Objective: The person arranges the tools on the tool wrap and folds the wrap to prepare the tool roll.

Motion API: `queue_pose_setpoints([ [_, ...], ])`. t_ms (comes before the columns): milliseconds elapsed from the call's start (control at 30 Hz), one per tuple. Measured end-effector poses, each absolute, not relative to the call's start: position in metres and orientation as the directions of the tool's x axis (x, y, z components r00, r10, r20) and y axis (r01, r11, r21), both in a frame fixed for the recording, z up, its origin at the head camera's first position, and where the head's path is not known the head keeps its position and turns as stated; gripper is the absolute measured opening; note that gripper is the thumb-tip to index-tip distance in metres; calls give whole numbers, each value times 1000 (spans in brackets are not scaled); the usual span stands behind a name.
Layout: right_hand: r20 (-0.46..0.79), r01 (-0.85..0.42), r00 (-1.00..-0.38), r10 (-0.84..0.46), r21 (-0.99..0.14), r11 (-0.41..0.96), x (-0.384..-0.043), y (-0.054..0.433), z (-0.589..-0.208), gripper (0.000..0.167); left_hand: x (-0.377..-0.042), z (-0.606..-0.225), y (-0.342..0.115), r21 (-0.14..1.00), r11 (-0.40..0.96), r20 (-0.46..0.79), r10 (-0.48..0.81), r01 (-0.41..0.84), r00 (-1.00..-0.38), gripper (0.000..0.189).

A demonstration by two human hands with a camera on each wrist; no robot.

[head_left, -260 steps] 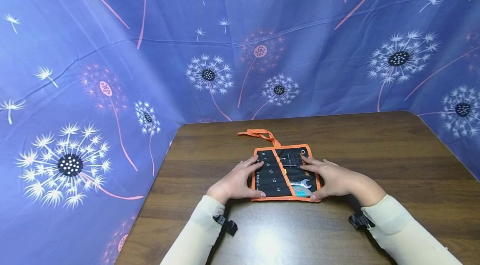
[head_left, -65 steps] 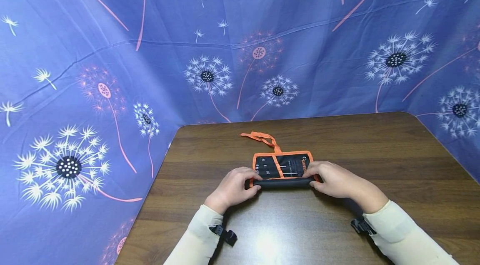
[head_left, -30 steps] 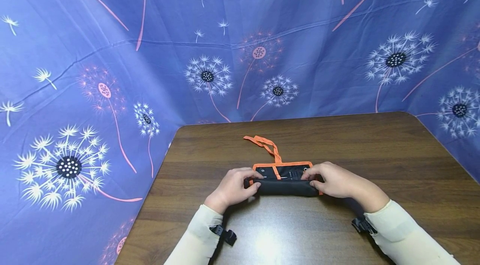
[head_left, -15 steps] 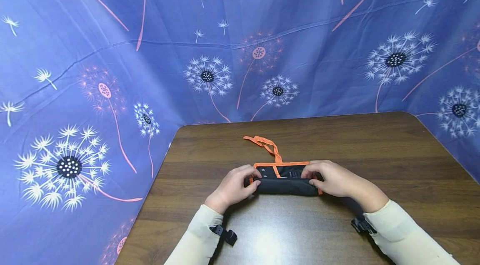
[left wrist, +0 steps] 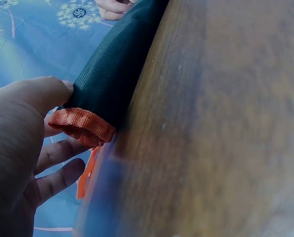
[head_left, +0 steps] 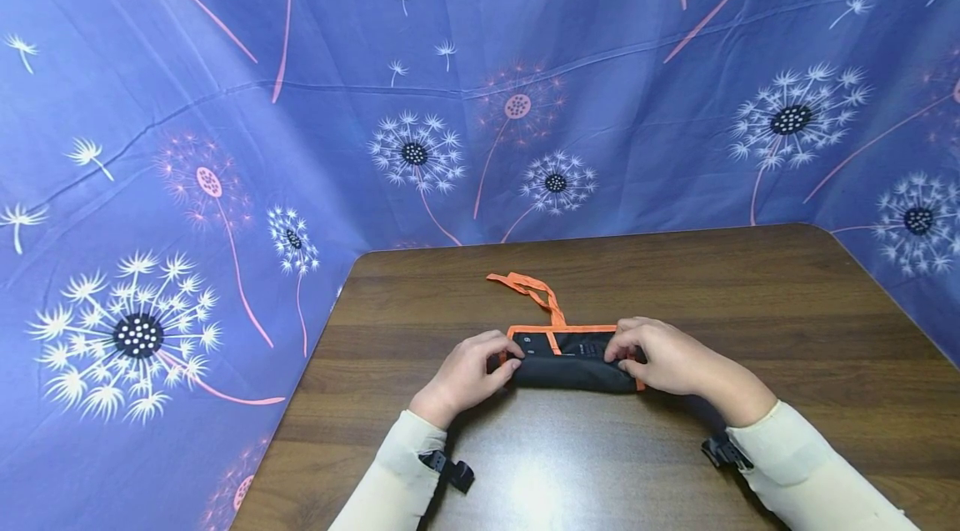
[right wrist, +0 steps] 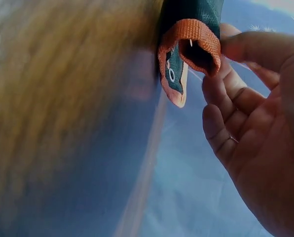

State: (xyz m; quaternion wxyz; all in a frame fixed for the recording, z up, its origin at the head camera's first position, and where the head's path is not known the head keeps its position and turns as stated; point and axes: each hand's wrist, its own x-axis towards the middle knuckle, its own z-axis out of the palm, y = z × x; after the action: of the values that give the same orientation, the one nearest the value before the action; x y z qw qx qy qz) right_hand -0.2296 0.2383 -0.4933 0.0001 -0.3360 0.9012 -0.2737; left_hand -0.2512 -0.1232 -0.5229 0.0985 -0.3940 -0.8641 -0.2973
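Observation:
A black tool roll (head_left: 573, 374) with orange edging lies partly rolled up, its near part a thick tube and a narrow flat strip with small white numbers behind it. At its left end, my left hand (head_left: 468, 371) pinches the tube between thumb and fingers. My right hand (head_left: 667, 358) does the same at the right end. The left wrist view shows the thumb on top of the black cloth, beside the folded orange trim (left wrist: 83, 123). In the right wrist view the rolled end (right wrist: 189, 44) is a hollow curl with thumb and fingertips at its side. Tools inside are mostly hidden.
Orange tie straps (head_left: 534, 289) trail from the roll's far edge over the brown wooden table (head_left: 712, 289). A blue dandelion-print cloth (head_left: 637, 139) hangs behind and to the left of the table. Black straps (head_left: 450, 468) sit on both sleeved wrists.
The roll lay flat with a wrench showing; its near edge has since been rolled away from me, covering most of the pockets. In the last half second only the right fingers shifted slightly.

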Motion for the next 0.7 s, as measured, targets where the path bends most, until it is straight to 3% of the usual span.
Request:
queue_pose_setpoints([
  [200, 200, -638, -755, -624, -441, 631, -229, 239, -492, 23, -251, -523, -125, 397, 532, 391, 639, 748, -662, 29],
  [400, 128, -613, -767, -629, -435, 659, -228, 240, -492, 39, -252, -524, -126, 381, 582, 320, 646, 718, -693, 46],
  [700, 57, -566, -798, -600, -414, 713, -227, 240, -493, 46, -253, -526, -125, 353, 607, 282, 656, 712, -700, 50],
])
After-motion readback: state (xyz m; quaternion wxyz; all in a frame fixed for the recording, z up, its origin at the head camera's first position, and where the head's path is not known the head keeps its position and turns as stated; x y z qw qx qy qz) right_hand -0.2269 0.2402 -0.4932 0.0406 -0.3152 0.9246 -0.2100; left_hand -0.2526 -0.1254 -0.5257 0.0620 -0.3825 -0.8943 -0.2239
